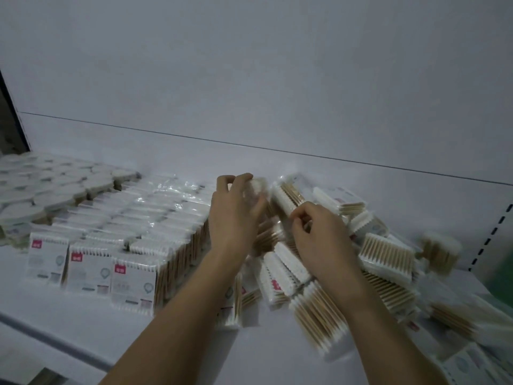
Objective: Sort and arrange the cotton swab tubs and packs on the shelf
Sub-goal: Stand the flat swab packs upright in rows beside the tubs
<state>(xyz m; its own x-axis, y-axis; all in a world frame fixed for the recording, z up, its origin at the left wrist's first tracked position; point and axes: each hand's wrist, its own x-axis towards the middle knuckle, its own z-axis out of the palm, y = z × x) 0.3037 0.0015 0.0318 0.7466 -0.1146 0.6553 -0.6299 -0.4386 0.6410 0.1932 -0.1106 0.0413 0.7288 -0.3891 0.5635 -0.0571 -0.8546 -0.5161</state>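
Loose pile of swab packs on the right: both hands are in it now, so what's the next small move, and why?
Probably lift the pack that the left hand grips and stand it at the right end of the upright rows. Those rows are tidy, while the loose pile lies jumbled. What the right hand pinches is unclear.

I see both forearms reach fwd, bare, side by side. The left hand [234,215] is raised, fingers curled round sth blurred, cannot tell what. The right hand [319,232] sits lower, fingers bent in, thumb near index.
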